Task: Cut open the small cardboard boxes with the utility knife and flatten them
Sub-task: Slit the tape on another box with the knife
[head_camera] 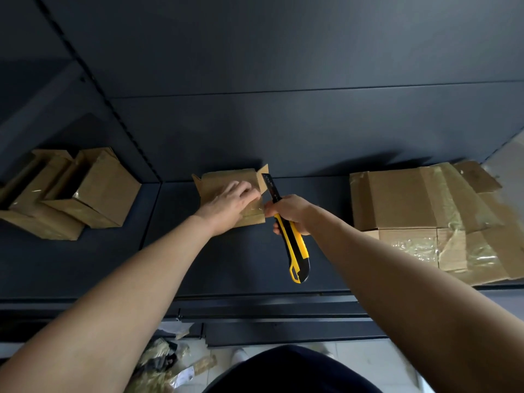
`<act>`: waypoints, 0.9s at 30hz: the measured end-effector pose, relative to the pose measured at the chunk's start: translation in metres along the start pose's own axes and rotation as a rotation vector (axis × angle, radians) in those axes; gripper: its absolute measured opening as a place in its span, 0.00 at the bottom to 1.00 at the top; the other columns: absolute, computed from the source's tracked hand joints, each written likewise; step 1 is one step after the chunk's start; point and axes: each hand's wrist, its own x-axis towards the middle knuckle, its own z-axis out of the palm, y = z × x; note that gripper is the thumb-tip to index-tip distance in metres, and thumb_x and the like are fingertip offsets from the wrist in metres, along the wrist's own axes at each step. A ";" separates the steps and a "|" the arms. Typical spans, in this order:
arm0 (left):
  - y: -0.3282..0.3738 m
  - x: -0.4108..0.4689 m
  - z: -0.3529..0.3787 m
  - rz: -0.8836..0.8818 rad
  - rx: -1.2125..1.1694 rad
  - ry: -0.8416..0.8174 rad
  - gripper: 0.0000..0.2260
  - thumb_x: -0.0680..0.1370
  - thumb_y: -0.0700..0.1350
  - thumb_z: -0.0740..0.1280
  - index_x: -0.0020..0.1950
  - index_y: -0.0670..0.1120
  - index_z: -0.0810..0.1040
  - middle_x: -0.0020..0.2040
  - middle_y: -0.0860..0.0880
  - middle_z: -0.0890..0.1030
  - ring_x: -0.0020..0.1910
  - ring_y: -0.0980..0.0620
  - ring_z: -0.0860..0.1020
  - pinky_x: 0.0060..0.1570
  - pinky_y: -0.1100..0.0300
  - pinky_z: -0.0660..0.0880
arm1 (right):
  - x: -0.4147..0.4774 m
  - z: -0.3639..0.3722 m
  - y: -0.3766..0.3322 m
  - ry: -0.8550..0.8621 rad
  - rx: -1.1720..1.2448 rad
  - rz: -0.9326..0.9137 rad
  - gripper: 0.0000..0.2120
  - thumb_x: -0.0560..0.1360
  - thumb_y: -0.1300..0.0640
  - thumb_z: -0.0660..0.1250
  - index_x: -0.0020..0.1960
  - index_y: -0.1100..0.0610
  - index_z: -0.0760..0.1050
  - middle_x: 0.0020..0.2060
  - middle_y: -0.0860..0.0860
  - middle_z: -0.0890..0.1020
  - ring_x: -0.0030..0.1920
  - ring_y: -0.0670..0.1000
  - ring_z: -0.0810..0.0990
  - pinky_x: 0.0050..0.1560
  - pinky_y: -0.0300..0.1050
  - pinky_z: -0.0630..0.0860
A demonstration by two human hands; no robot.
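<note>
A small cardboard box (215,180) lies on the dark shelf (198,259) in the middle, its far flaps standing up. My left hand (226,204) lies on top of it, fingers reaching toward its taped right edge. My right hand (292,212) grips a yellow and black utility knife (295,251). The knife's blade (269,184) is out and points away from me, against the box's right side by a raised flap.
Several small taped boxes (93,191) stand in a cluster at the left of the shelf. A pile of flattened cardboard (425,211) lies at the right. Tape and paper scraps (170,361) litter the floor below the shelf's front edge.
</note>
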 end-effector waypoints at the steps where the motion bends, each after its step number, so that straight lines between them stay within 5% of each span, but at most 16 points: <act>1: -0.002 0.001 0.000 0.008 -0.020 -0.001 0.22 0.74 0.31 0.66 0.63 0.49 0.66 0.64 0.50 0.63 0.67 0.50 0.61 0.62 0.48 0.71 | 0.002 0.003 -0.001 0.011 0.002 -0.004 0.12 0.75 0.65 0.66 0.57 0.65 0.75 0.45 0.60 0.76 0.32 0.51 0.74 0.30 0.42 0.77; 5: -0.009 0.004 0.005 -0.007 -0.024 -0.011 0.24 0.74 0.31 0.65 0.67 0.47 0.65 0.67 0.50 0.61 0.68 0.48 0.63 0.63 0.51 0.70 | 0.007 0.016 -0.006 0.045 0.009 -0.017 0.05 0.75 0.65 0.65 0.48 0.67 0.76 0.42 0.60 0.77 0.28 0.51 0.71 0.29 0.41 0.76; 9: -0.019 0.001 0.010 -0.232 -0.236 0.180 0.22 0.73 0.47 0.72 0.64 0.48 0.69 0.69 0.52 0.62 0.65 0.48 0.67 0.60 0.54 0.68 | 0.012 0.015 -0.008 0.105 0.075 -0.026 0.09 0.75 0.64 0.66 0.54 0.68 0.76 0.37 0.57 0.74 0.27 0.51 0.71 0.26 0.40 0.75; 12: -0.034 -0.004 0.015 -0.502 -0.293 0.360 0.35 0.69 0.54 0.75 0.70 0.48 0.63 0.72 0.48 0.60 0.70 0.47 0.60 0.66 0.46 0.61 | 0.014 0.011 -0.010 0.119 0.065 -0.042 0.09 0.75 0.58 0.69 0.52 0.62 0.74 0.36 0.55 0.72 0.29 0.51 0.73 0.28 0.41 0.77; 15: -0.039 -0.007 0.016 -0.672 -0.701 0.298 0.43 0.67 0.52 0.77 0.73 0.52 0.54 0.73 0.47 0.58 0.70 0.47 0.63 0.63 0.54 0.64 | 0.016 0.015 -0.012 0.067 0.076 -0.040 0.11 0.77 0.55 0.67 0.54 0.62 0.74 0.37 0.55 0.72 0.29 0.51 0.74 0.29 0.43 0.78; 21: -0.042 -0.005 0.004 -0.731 -0.697 0.364 0.31 0.65 0.63 0.74 0.62 0.56 0.64 0.65 0.50 0.71 0.62 0.48 0.71 0.50 0.58 0.66 | 0.016 0.013 -0.027 0.196 0.074 -0.131 0.17 0.75 0.50 0.68 0.48 0.65 0.77 0.39 0.59 0.80 0.25 0.52 0.73 0.27 0.44 0.76; 27: -0.032 0.011 -0.030 -0.730 -0.441 0.359 0.20 0.70 0.68 0.66 0.49 0.54 0.75 0.51 0.51 0.73 0.47 0.48 0.75 0.43 0.57 0.71 | 0.004 -0.006 -0.048 0.211 0.041 -0.162 0.24 0.76 0.44 0.65 0.46 0.68 0.77 0.26 0.58 0.80 0.20 0.51 0.72 0.24 0.42 0.75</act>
